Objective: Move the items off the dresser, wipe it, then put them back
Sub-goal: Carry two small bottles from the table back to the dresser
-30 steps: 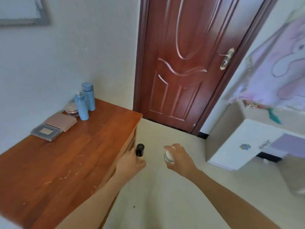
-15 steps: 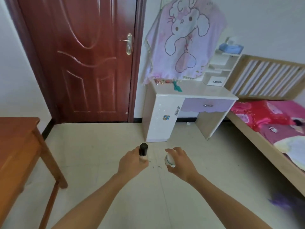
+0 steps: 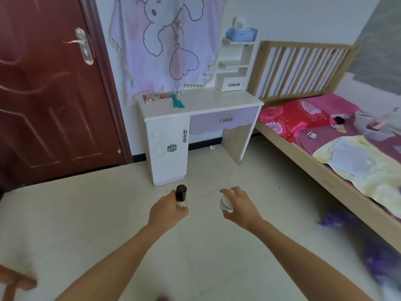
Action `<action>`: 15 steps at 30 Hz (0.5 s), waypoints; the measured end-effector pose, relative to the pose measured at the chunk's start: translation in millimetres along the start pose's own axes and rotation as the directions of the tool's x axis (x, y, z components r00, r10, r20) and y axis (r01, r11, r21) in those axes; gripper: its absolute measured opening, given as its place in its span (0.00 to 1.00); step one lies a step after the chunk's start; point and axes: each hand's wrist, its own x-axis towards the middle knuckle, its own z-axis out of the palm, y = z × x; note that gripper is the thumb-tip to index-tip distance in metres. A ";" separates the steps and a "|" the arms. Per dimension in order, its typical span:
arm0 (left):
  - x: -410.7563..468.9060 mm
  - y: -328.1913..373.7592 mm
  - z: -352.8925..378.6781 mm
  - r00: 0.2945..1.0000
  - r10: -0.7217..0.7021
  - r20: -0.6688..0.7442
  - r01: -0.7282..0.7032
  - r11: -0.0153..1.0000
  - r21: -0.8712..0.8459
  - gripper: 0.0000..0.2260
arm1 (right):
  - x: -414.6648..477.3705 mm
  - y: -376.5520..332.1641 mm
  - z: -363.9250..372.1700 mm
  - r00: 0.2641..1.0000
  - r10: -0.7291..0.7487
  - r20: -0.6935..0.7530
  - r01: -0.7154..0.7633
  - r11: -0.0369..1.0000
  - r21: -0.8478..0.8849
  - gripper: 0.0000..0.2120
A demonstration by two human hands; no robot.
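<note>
Head view: a dark-capped bottle (image 3: 181, 197) sits upright in the gripping left hand (image 3: 167, 210), above the pale tiled floor (image 3: 86, 213); the right hand (image 3: 240, 210) clasps a small white jar (image 3: 226, 203); beyond, a white bench (image 3: 217, 99); door (image 3: 47, 105) left, bed (image 3: 314, 168) right.

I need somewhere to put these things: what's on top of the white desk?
Small trinkets and a teal item lie back left; a shelf unit stands back right. The hanging cloth hides the desk behind them.
</note>
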 end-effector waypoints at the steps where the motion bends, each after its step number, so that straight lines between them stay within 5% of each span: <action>1: 9.8 2.8 1.8 1.000 0.001 0.004 -0.001 1.000 0.004 0.09 | 7.2 4.4 -0.5 1.000 0.000 0.004 0.000 1.000 -0.004 0.28; 12: 192.4 38.4 -4.7 0.997 0.029 -0.077 -0.032 0.999 -0.035 0.12 | 163.6 44.0 -57.7 0.995 0.068 -0.076 -0.073 0.995 -0.065 0.27; 15: 247.7 43.2 -23.4 0.992 0.099 -0.082 -0.101 0.995 -0.010 0.06 | 215.8 44.5 -68.1 0.989 0.067 -0.131 -0.073 0.996 -0.046 0.27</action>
